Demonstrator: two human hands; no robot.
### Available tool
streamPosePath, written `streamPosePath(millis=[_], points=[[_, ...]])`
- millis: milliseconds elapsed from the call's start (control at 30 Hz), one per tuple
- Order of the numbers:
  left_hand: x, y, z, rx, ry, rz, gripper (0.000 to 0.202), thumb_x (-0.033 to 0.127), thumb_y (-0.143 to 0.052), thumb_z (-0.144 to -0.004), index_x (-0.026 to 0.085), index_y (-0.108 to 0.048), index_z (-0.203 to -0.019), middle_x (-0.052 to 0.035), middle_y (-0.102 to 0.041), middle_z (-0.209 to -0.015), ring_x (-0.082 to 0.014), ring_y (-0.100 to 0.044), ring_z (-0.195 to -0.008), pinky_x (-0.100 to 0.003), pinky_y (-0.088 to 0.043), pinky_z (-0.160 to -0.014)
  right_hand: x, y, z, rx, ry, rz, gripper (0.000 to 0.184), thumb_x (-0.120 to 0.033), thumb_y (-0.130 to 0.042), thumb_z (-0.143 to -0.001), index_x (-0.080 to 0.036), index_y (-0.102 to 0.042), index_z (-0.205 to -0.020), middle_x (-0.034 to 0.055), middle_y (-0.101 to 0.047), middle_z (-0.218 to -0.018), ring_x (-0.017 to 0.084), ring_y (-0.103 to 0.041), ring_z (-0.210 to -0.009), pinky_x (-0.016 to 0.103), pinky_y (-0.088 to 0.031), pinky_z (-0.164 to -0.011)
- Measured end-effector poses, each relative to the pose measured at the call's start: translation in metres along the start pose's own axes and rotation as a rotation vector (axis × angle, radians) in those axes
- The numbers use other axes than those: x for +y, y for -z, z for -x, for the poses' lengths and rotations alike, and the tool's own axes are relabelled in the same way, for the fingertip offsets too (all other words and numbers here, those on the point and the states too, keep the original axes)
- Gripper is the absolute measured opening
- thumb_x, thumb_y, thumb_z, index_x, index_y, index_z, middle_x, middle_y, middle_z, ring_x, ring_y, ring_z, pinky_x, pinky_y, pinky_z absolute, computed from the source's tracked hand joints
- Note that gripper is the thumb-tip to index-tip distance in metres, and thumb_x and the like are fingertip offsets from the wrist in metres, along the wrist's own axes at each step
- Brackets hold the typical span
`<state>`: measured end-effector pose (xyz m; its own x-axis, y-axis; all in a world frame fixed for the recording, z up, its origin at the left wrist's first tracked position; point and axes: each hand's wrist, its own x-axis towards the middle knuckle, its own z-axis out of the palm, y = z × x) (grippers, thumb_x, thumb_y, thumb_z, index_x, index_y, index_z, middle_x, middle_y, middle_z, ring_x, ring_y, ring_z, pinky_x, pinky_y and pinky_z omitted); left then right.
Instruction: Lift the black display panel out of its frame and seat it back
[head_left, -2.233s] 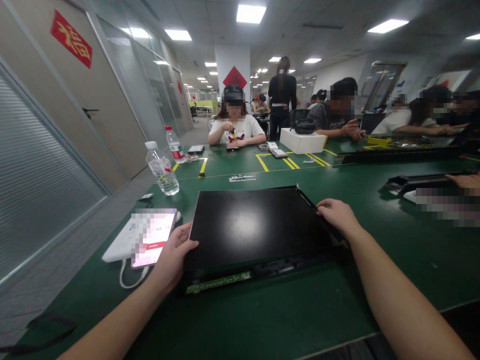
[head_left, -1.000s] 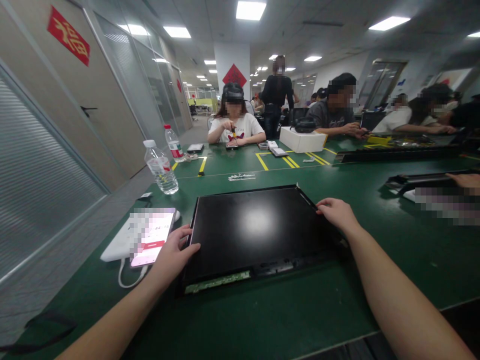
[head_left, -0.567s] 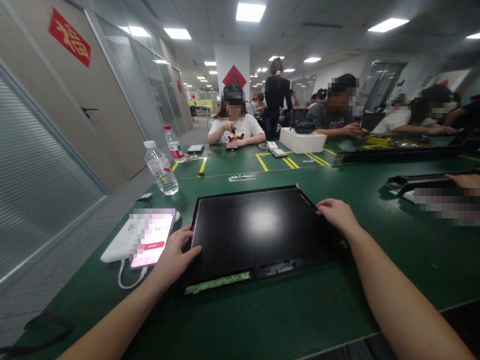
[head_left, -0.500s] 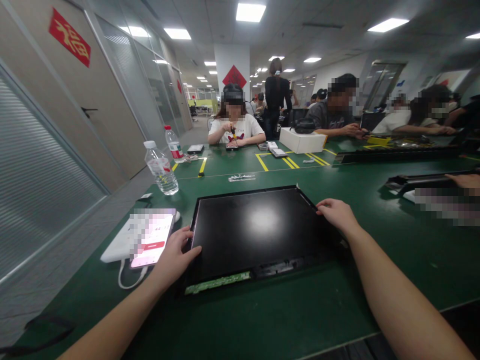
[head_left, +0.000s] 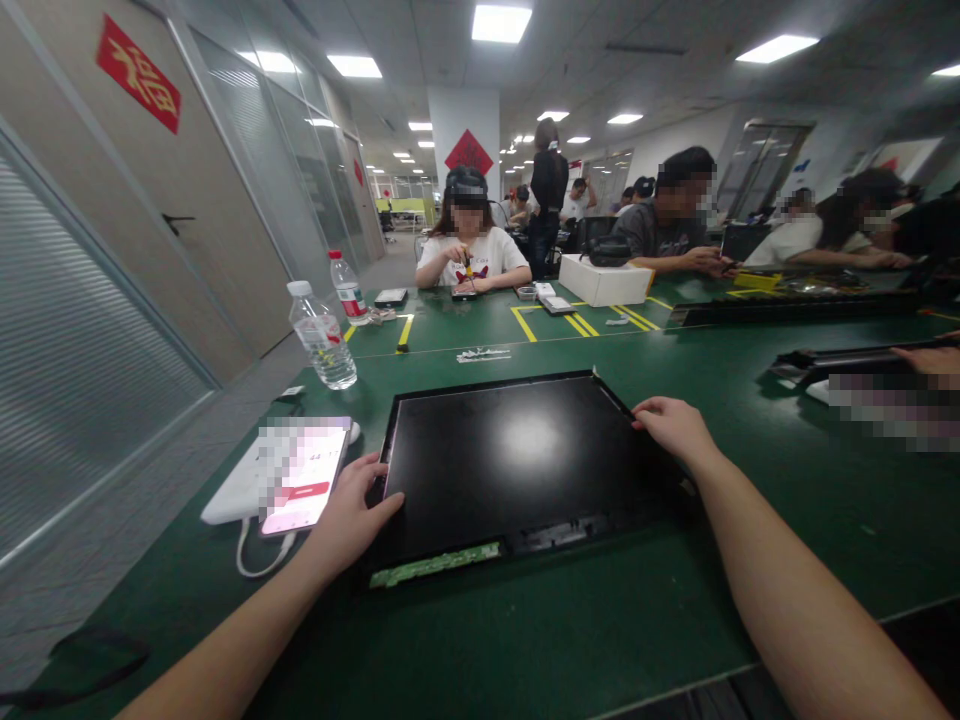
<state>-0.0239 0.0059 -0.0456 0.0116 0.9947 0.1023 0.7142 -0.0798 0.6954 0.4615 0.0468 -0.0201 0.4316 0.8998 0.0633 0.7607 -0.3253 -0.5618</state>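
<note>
A black display panel (head_left: 510, 460) lies flat on the green table (head_left: 525, 640), with a strip of green circuit board (head_left: 435, 565) along its near edge. My left hand (head_left: 349, 515) grips the panel's left edge, thumb on the glass. My right hand (head_left: 675, 428) is curled over the panel's right edge, fingers pressed against the frame.
A phone (head_left: 304, 478) lies on a white power bank (head_left: 240, 490) left of the panel. Two water bottles (head_left: 322, 335) stand farther back. A white box (head_left: 604, 280) and other workers sit across the table. Another person's hand (head_left: 926, 358) rests on a device at the right.
The panel's left side has been lowered and shifted slightly right, so it now lies flat. Both hands keep their hold on its edges. A standing person in the background has turned away.
</note>
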Motion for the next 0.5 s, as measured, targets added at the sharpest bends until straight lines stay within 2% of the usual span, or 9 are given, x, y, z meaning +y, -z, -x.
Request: streamPosePath(millis=[400, 500], points=[[0.0043, 0.0016, 0.0008, 0.008, -0.075, -0.131, 0.046, 0.048, -0.064, -0.074, 0.017, -0.068, -0.107, -0.0210, -0.055, -0.143, -0.0414, -0.053, -0.134, -0.058, -0.040, -0.113, -0.0017, 0.0014, 0.0022, -0.002, -0.002, 0.011, 0.022, -0.024, -0.057, -0.082, -0.023, -0.077, -0.089, 0.0027, -0.077, -0.079, 0.022, -0.071, -0.088, 0.030, -0.046, -0.070], [0.0073, 0.0015, 0.0021, -0.022, -0.107, -0.192, 0.050, 0.048, -0.062, -0.076, 0.016, -0.069, -0.114, -0.0218, -0.053, -0.145, -0.0418, -0.051, -0.136, -0.058, -0.039, -0.114, -0.0018, 0.0015, 0.0017, -0.002, 0.000, 0.022, 0.022, -0.023, -0.057, -0.082, -0.022, -0.077, -0.090, 0.0028, -0.078, -0.080, 0.023, -0.070, -0.089, 0.030, -0.046, -0.070]])
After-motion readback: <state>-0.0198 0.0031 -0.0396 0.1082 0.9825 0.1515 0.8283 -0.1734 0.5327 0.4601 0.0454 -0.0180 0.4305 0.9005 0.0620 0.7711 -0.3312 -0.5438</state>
